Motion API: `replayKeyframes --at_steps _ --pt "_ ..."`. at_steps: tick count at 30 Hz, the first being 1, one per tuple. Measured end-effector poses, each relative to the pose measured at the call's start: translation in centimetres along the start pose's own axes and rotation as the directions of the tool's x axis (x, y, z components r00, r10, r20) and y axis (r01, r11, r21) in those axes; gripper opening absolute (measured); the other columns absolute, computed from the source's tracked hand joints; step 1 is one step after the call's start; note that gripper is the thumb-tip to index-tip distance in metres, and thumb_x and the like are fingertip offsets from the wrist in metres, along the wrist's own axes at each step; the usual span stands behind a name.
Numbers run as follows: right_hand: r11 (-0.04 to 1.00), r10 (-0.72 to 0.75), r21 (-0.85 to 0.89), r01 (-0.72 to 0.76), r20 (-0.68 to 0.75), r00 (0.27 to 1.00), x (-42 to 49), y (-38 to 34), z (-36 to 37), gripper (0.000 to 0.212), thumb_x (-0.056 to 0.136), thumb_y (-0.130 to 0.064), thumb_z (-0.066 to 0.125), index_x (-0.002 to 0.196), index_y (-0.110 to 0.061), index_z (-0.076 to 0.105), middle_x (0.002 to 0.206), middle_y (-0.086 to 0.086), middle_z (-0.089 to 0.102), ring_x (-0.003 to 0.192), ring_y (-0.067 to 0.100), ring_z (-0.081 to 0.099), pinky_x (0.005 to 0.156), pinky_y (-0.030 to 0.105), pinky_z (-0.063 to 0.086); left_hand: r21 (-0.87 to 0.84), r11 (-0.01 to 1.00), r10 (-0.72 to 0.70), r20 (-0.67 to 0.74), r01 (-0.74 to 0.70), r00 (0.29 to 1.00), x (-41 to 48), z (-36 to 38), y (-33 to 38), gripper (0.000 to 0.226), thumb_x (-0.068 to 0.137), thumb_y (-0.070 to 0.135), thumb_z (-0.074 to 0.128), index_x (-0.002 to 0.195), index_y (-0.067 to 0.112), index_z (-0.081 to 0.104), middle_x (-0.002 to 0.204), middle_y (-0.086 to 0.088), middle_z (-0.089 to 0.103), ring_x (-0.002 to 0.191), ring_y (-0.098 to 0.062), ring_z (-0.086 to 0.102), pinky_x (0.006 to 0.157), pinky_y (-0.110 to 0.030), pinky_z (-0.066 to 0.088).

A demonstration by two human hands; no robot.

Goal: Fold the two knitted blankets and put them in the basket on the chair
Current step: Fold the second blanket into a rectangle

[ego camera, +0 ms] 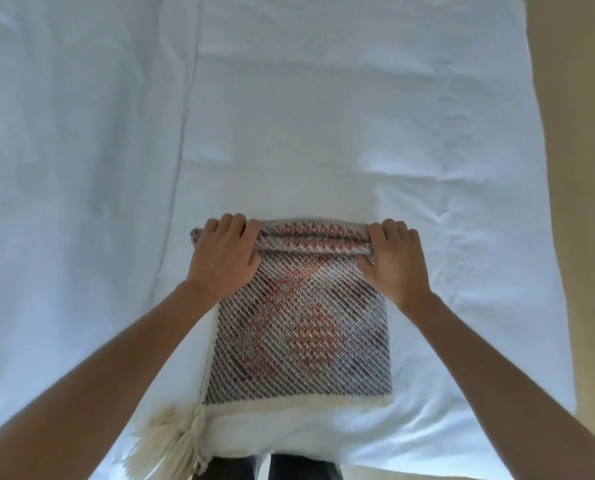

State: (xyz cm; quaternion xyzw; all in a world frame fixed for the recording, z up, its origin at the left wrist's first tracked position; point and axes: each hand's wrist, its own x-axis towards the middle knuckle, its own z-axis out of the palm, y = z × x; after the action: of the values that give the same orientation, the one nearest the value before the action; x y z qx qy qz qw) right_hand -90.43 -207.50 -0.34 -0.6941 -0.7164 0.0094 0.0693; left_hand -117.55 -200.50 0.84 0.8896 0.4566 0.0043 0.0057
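A knitted blanket point(299, 337), grey and white with orange patches and a cream fringe, lies folded into a narrow panel on a white sheet near the bed's front edge. Its far end is rolled or doubled into a thick ridge. My left hand point(225, 258) grips the left end of that ridge, and my right hand point(391, 258) grips the right end, thumbs toward me. A cream tassel point(171, 441) hangs from the blanket's near left corner. No second blanket, basket or chair shows in the head view.
The white sheet point(289, 116) covers a wide bed that stretches far ahead and to the left. A tan floor or wall point(587, 168) runs along the right side. My dark trousers point(289, 471) show at the bottom edge.
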Motion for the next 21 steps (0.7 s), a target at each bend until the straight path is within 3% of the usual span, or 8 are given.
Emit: replayKeyframes --at_steps 4,9,15,19,21 --pt "0.997 0.060 0.052 -0.057 -0.064 0.996 -6.7 -2.6 -0.8 0.047 0.054 -0.010 0.079 0.091 -0.007 0.049 0.087 0.012 0.057 0.082 0.027 0.050 0.071 0.038 0.045 -0.027 0.999 -0.026 -0.074 0.024 0.997 -7.2 0.8 2.7 0.018 0.075 0.007 0.063 0.088 0.004 0.052 0.081 -0.012 0.055 0.072 -0.027 0.051 0.065 -0.041 0.046" --pt "0.989 0.126 0.073 -0.131 0.070 0.990 -15.0 -4.9 1.2 0.061 0.043 -0.007 0.080 0.091 -0.013 0.043 0.084 0.008 0.055 0.082 0.025 0.044 0.071 0.037 0.033 -0.077 0.996 -0.038 -0.055 0.034 0.998 -15.6 3.6 5.5 0.011 0.081 0.007 0.045 0.091 0.010 0.049 0.082 -0.009 0.054 0.073 -0.025 0.048 0.067 -0.039 0.044" --pt "0.989 0.141 0.017 -0.146 0.165 0.976 -21.6 -6.7 4.1 0.025 0.064 -0.007 0.046 0.088 -0.013 0.045 0.080 0.007 0.051 0.075 0.030 0.049 0.067 0.038 0.034 -0.080 0.997 0.014 0.156 -0.001 0.988 -20.8 6.6 7.5 0.021 0.072 0.005 0.048 0.092 0.012 0.045 0.082 -0.009 0.051 0.068 -0.026 0.052 0.063 -0.038 0.049" --pt "0.989 0.149 -0.019 -0.150 0.280 0.948 -23.1 -7.4 5.0 0.022 0.067 -0.008 0.042 0.087 -0.013 0.049 0.082 0.007 0.052 0.074 0.030 0.050 0.066 0.039 0.040 -0.086 0.996 0.003 0.391 0.034 0.920 -21.4 7.1 7.3 0.056 0.049 0.008 0.077 0.095 0.011 0.044 0.083 -0.012 0.057 0.069 -0.029 0.055 0.062 -0.037 0.050" --pt "0.986 0.164 -0.023 -0.167 0.362 0.918 -22.9 -7.8 4.8 0.028 0.061 -0.010 0.042 0.087 -0.012 0.051 0.082 0.007 0.053 0.075 0.029 0.050 0.064 0.039 0.044 -0.106 0.992 -0.001 0.501 0.063 0.865 -21.1 6.9 7.5 0.062 0.042 0.021 0.077 0.095 0.013 0.046 0.084 -0.011 0.057 0.070 -0.028 0.055 0.062 -0.036 0.051"
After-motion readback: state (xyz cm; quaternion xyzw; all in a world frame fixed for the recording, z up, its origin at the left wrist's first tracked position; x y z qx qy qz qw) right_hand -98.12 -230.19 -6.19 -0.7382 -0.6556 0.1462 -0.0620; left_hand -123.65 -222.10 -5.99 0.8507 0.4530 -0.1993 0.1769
